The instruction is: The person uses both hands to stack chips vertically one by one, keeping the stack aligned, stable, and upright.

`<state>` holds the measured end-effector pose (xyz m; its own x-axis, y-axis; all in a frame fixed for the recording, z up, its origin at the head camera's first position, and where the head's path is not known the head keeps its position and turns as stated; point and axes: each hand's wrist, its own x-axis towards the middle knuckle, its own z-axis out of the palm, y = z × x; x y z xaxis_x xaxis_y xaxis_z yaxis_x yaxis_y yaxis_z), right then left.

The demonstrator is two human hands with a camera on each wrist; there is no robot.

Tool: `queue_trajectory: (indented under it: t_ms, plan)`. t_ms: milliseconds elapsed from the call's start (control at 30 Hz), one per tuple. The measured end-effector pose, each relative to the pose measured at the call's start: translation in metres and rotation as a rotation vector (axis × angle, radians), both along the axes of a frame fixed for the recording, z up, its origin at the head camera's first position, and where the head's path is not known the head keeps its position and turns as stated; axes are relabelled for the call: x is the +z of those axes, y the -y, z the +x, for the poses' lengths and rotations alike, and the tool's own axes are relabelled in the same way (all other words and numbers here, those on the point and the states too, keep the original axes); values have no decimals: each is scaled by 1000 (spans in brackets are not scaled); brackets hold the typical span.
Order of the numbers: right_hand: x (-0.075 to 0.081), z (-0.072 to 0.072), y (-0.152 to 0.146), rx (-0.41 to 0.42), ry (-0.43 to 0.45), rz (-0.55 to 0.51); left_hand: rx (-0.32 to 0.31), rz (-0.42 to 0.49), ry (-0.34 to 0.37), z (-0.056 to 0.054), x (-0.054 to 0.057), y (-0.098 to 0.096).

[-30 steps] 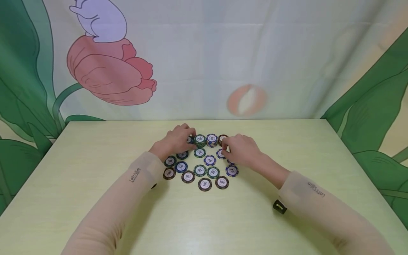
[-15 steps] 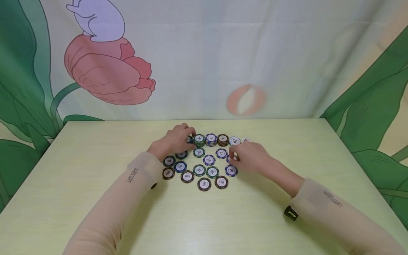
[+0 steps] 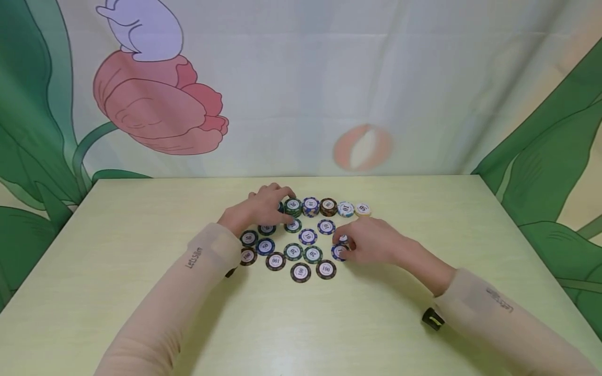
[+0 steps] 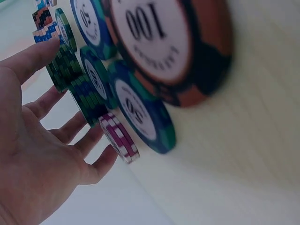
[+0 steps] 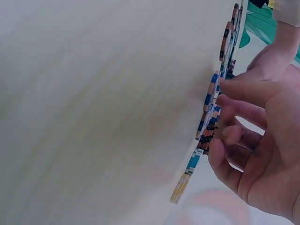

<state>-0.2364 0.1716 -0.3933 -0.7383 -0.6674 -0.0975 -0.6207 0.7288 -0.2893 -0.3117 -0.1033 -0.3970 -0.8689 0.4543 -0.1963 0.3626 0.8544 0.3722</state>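
Note:
Poker chips lie on a pale table, with a row of stacks at the back and loose chips in front. My left hand (image 3: 265, 205) is around the green 20 stack (image 3: 293, 206), thumb before it over a loose green chip (image 3: 294, 227) and index finger behind. In the left wrist view its fingers are spread beside the stacks, near a purple-and-white stack (image 4: 119, 138). My right hand (image 3: 373, 241) is bent over two blue chips at the right. Its thumb tip is at the nearer blue chip (image 3: 336, 253); its index tip is beside the farther one (image 3: 344, 238).
Blue-and-tan (image 3: 311, 207), brown (image 3: 328, 206), white-blue (image 3: 345, 209) and yellow-white (image 3: 362, 209) stacks continue the row rightward. Several loose chips, including a brown 100 chip (image 3: 300, 272), lie between the hands. A patterned curtain (image 3: 282, 104) hangs behind the table's back edge.
My right hand has moved from the brown stack rightward and toward me to the nearer blue chips, uncovering the right-hand stacks. My left thumb and index finger have spread farther apart around the green stack.

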Motion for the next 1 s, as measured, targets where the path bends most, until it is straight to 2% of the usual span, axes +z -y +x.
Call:
queue_trajectory:
  t_ms: [200, 433, 600, 1000]
  plan:
    - [-4, 1, 6, 51, 14, 12, -18, 10, -26, -2, 0, -10]
    - [-8, 2, 16, 108, -34, 74, -38, -8, -39, -2, -2, -23]
    - [-7, 2, 16, 89, -28, 69, -45, -23, -47, -1, -3, -28]
    - [-8, 1, 4, 73, -14, 13, -17, -50, -81, -3, -8, -31]
